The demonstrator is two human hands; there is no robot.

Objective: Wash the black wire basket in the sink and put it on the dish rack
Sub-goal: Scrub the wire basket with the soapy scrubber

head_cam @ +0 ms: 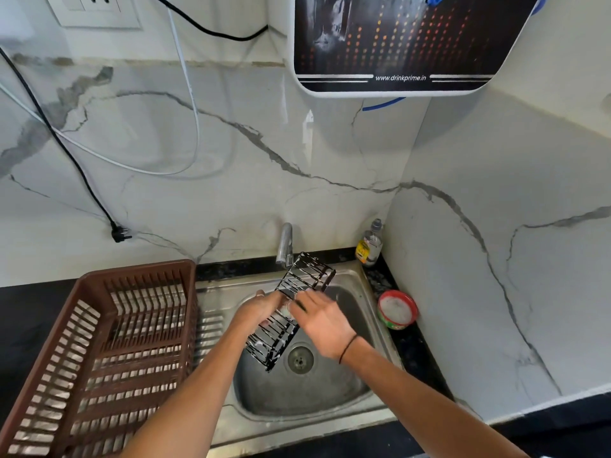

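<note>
a: where was the black wire basket (288, 312) at that point?

b: up over the sink (330, 401), tilted, its far end close under the tap (285, 244) and its near end hanging above the drain (300, 358). white suds streaked the wires.

a: and the hands?

b: the left hand (256, 312) was closed round the basket's left side near the middle, holding it. the right hand (319, 320) lay flat across the top edge, fingers spread; it was blurred, and i couldn't tell whether it gripped a wire or only rubbed over it.

a: how would you have judged its handling?

b: light and stiff, i'd have said: thin metal rods, open all round, nothing that would bend or break from a firm grip. the trouble was the soap. slick wire could easily have turned in the palm, so hooking fingers through the gaps and round a rim rod looked safer than pinching from outside.

a: and for the move after?

b: the brown dish rack (99, 352) sat just left of the sink on the table (29, 312). the suds looked unrinsed, so in my view rinsing was due first.
</note>
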